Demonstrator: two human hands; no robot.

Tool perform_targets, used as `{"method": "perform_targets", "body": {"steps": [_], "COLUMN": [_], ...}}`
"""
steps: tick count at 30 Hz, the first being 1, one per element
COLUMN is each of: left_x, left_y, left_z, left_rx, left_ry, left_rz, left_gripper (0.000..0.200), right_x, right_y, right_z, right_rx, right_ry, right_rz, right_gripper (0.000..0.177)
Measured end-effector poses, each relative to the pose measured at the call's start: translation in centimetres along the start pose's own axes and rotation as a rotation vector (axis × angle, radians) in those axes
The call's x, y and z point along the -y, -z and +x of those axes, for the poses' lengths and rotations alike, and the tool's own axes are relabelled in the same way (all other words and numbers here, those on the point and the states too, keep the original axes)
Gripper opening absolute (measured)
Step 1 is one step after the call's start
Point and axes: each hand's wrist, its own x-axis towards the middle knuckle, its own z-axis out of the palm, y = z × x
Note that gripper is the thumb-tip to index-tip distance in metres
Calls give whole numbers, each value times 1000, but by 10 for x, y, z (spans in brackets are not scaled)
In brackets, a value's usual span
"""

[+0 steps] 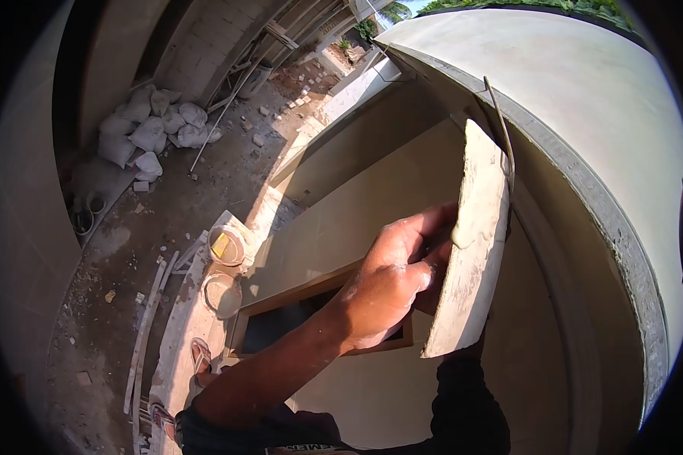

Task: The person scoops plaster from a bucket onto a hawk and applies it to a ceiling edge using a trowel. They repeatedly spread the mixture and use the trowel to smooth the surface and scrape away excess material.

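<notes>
Looking in from the far left, I see dark containers on the ground, with a heap of pale sacks against the wall in the upper left of the frame. Long pale strips lie over the dirty floor at lower left, just beside two feet in sandals on a plaster-splashed ledge. Two round tubs sit close together left of centre, the upper one with a yellow piece inside.

In the centre I have the left hand, dusted white, its fingers partly curled and thumb bent, up against the left edge of a pale, plaster-smeared board. I cannot tell whether those fingers close on the board or on something small. The board stands right of centre, tilted, its top leaning right, and a wet-looking lump bulges on its face near the fingertips.

Below it rises the dark right sleeve; the right hand is mostly hidden behind the board, so I cannot tell its grip. A bent metal rod runs past the board's upper right edge, beside a curved pale surface filling the upper right.
</notes>
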Motion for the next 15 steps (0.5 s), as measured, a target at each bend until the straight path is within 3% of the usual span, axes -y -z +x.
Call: {"method": "perform_targets", "body": {"steps": [8, 15], "left_x": [2, 5], "left_y": [-5, -3], "left_z": [-2, -4], "left_rx": [-66, 3], "left_ry": [15, -28], "left_rz": [31, 0], "left_gripper": [69, 75], "right_x": [9, 10], "right_y": [5, 5], "right_z": [-23, -23], "right_rx": [-52, -3], "right_ry": [-227, 56], "right_rz": [196, 55], "right_gripper": [39, 37]}}
